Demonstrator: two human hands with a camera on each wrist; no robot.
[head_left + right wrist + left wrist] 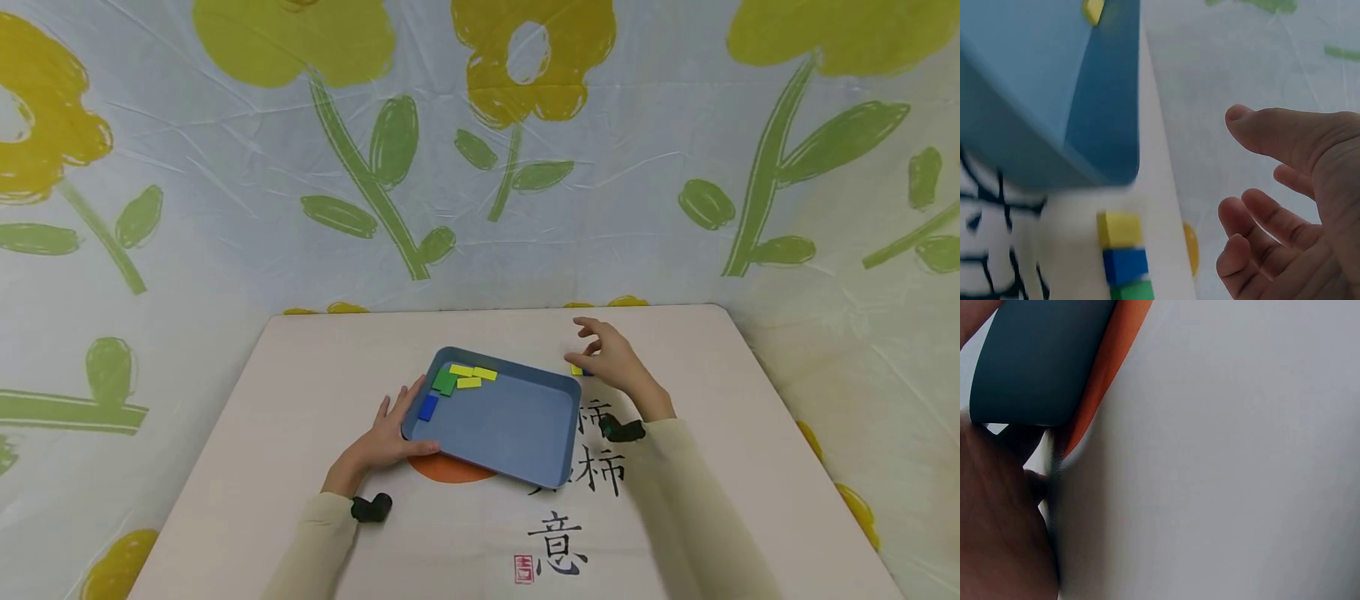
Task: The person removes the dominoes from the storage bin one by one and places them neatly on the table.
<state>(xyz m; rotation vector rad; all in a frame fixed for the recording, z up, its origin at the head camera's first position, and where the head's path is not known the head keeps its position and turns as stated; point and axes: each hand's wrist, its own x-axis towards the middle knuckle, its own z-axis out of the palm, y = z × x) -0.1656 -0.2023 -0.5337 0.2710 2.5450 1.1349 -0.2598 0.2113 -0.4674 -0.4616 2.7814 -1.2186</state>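
Note:
A blue-grey tray (510, 425) lies at an angle mid-table. My left hand (382, 439) grips its near-left corner, thumb along the front rim and fingers by the left side. In the left wrist view the hand is against the tray's outer wall (1041, 362). Inside, yellow blocks (469, 383), green pieces (445, 382) and a blue block (427, 407) lie towards the left. My right hand (611, 358) is beyond the tray's right end, fingers loosely bent and holding nothing. Near it, a yellow block (1120, 230), a blue block (1125, 266) and a green block (1133, 291) form a row outside the tray.
The pale tabletop cloth (337, 358) bears black characters (558, 546), a red seal mark (523, 569) and an orange shape (450, 468) partly under the tray. A flower-patterned curtain (480, 250) stands behind the table and along both sides.

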